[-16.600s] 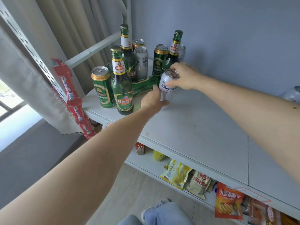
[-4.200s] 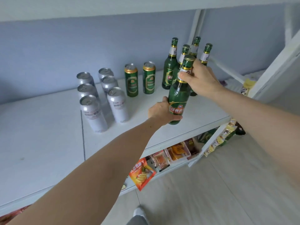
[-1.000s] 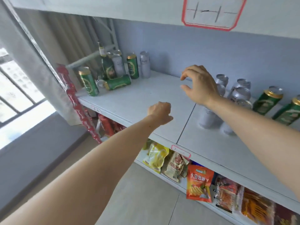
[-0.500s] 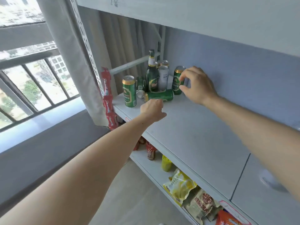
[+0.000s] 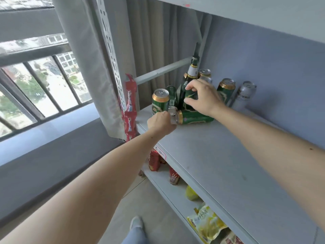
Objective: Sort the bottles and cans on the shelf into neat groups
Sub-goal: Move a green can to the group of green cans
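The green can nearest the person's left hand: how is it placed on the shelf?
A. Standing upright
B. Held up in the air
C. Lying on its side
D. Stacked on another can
C: the green can lies flat on the shelf, its gold-rimmed top facing the left hand.

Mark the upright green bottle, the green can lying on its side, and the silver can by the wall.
Upright green bottle [image 5: 191, 73]: head view, on its white neck label.
Green can lying on its side [image 5: 195, 118]: head view, on its side wall.
Silver can [image 5: 244, 95]: head view, on its body below the rim.
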Action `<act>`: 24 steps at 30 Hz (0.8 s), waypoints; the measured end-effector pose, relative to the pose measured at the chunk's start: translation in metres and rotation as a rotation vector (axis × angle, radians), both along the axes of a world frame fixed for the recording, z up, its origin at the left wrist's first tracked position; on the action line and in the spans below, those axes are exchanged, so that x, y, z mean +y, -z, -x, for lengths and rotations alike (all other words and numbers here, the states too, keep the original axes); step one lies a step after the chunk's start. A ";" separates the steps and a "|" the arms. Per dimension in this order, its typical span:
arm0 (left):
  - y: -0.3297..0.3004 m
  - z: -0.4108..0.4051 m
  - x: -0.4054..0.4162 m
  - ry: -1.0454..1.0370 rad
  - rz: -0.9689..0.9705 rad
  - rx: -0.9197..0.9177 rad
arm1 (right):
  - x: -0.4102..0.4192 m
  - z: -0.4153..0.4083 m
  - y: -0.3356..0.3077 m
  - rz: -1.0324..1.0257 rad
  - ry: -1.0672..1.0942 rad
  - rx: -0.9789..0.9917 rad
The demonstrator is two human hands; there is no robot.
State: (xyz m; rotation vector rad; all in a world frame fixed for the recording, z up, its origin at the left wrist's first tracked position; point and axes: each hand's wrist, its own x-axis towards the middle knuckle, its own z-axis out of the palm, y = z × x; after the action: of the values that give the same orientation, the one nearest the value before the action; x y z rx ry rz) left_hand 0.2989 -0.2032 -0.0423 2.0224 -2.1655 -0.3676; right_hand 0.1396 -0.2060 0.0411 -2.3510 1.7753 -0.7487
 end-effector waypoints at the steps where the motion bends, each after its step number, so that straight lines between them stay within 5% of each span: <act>1: 0.005 -0.008 -0.006 -0.014 -0.023 -0.020 | -0.007 -0.009 0.003 -0.035 -0.009 -0.005; 9: 0.024 -0.051 -0.041 -0.069 -0.186 0.039 | -0.047 -0.064 0.019 -0.299 -0.068 0.051; 18: 0.034 -0.052 -0.057 -0.045 -0.092 0.278 | -0.064 -0.074 0.022 -0.337 -0.068 0.120; 24: 0.027 -0.052 -0.046 0.000 -0.056 0.245 | -0.055 -0.065 0.021 -0.360 -0.084 0.077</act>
State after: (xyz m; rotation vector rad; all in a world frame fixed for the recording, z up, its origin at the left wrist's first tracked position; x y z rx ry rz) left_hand 0.3509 -0.2492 -0.0693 1.8917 -2.0275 -0.6464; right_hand 0.2044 -0.2612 0.0196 -2.2187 1.6612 -0.2987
